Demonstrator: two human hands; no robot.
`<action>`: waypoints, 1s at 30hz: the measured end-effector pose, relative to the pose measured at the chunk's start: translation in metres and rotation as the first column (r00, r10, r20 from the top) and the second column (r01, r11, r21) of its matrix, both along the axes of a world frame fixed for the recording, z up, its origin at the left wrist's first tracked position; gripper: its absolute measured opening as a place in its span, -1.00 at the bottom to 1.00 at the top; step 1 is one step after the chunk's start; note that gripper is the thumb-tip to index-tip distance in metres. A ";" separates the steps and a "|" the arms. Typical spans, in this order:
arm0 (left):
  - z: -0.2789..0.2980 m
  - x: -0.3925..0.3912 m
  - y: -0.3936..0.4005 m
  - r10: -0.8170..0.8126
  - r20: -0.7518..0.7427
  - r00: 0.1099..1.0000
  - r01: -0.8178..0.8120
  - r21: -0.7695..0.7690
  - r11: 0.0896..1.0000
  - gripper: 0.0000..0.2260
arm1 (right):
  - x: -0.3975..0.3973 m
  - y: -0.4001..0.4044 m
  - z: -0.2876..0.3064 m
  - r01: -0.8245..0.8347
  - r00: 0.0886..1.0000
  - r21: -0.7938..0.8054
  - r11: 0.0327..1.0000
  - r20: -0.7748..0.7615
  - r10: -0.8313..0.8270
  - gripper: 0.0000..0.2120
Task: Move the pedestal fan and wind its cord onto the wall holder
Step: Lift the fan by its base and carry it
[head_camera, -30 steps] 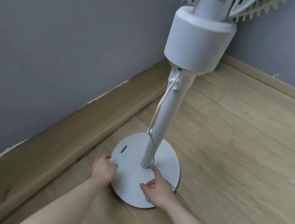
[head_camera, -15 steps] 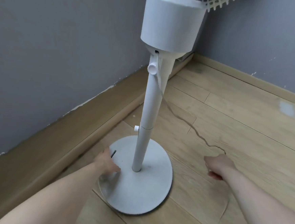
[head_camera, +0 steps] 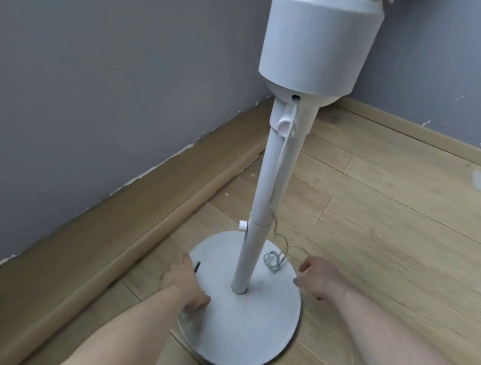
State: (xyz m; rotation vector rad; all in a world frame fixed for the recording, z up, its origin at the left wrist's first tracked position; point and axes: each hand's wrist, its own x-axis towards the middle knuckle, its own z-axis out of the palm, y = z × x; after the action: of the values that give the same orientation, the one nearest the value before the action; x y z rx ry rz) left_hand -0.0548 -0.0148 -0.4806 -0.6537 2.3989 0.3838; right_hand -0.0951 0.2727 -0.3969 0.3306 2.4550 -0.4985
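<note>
Both arms reach low — left hand [head_camera: 184, 280] flat, right hand [head_camera: 322, 278] half-curled.

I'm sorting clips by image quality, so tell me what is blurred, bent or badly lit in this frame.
Head view: soft, even light, no glare; motion blur smears the right hand and the thin cord beside it; the left hand on the fan base is slightly soft; wide-angle distortion bows the skirting board; the fan head is cropped at the top edge.

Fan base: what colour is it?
The fan base is plain white, slightly greyish, without pattern; seen in the head view.
</note>
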 end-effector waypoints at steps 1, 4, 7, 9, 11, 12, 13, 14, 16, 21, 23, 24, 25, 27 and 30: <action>-0.001 0.001 0.002 0.004 0.002 1.000 -0.004 0.008 1.000 0.11 | 0.007 -0.004 -0.003 -0.038 0.995 0.007 0.999 0.095 0.037 -0.66; -0.001 0.001 0.008 0.052 0.025 0.998 -0.052 0.004 0.999 0.04 | 0.023 -0.007 -0.021 -0.161 0.954 0.041 0.986 0.264 0.145 -0.70; 0.001 -0.002 0.012 0.128 0.086 0.988 -0.127 -0.013 0.992 0.00 | 0.032 -0.006 -0.042 -0.161 0.966 0.067 0.985 0.214 0.143 -0.51; 0.004 -0.002 0.017 0.191 0.135 0.972 -0.191 -0.014 0.982 -0.11 | 0.037 -0.007 -0.048 -0.076 0.979 0.032 0.997 0.189 0.069 -0.28; 0.005 -0.002 0.024 0.224 0.172 0.959 -0.232 0.027 0.972 -0.20 | 0.042 -0.013 -0.046 0.098 0.973 -0.024 0.995 0.214 -0.091 0.03; 0.003 -0.004 0.025 0.235 0.192 0.953 -0.249 0.057 0.967 -0.21 | 0.045 -0.017 -0.046 0.174 0.961 -0.050 0.983 0.227 -0.158 0.13; 0.001 -0.004 0.024 0.234 0.230 0.945 -0.257 0.077 0.963 -0.19 | 0.046 -0.020 -0.046 0.232 0.951 -0.064 0.971 0.226 -0.212 0.17; -0.001 -0.005 0.024 0.222 0.281 0.934 -0.257 0.093 0.962 -0.16 | 0.046 -0.023 -0.049 0.289 0.941 -0.078 0.954 0.204 -0.269 0.17; -0.005 -0.005 0.023 0.225 0.330 0.917 -0.275 0.113 0.955 -0.16 | 0.042 -0.024 -0.053 0.435 0.897 -0.108 0.894 0.144 -0.419 0.01; 0.007 -0.002 0.033 0.162 0.386 0.908 -0.275 0.257 0.926 -0.41 | 0.020 -0.007 -0.044 0.708 0.701 -0.214 0.672 0.099 -0.707 -0.36; 0.011 -0.001 0.039 0.081 0.466 0.881 -0.235 0.282 0.930 -0.56 | 0.014 0.005 -0.050 0.724 0.680 -0.226 0.652 0.076 -0.729 -0.30; 0.013 -0.002 0.040 0.058 0.476 0.877 -0.212 0.276 0.937 -0.58 | 0.013 0.010 -0.054 0.729 0.674 -0.238 0.642 0.084 -0.734 -0.22; 0.014 -0.003 0.042 0.029 0.465 0.885 -0.166 0.257 0.952 -0.59 | 0.014 0.017 -0.062 0.727 0.674 -0.254 0.638 0.086 -0.734 -0.14; 0.011 -0.009 0.041 0.028 0.316 0.948 -0.081 0.157 0.984 -0.58 | 0.022 0.026 -0.073 0.713 0.681 -0.290 0.639 0.066 -0.729 -0.12; -0.001 -0.022 0.039 0.128 -0.035 0.991 -0.122 0.135 0.983 -0.37 | 0.040 0.030 -0.080 0.705 0.688 -0.322 0.631 0.096 -0.720 -0.21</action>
State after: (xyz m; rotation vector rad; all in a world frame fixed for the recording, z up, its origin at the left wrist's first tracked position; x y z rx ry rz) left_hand -0.0766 0.0242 -0.4811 -0.7439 2.3557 0.6111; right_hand -0.0554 0.3029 -0.4770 1.1815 2.1275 -1.2530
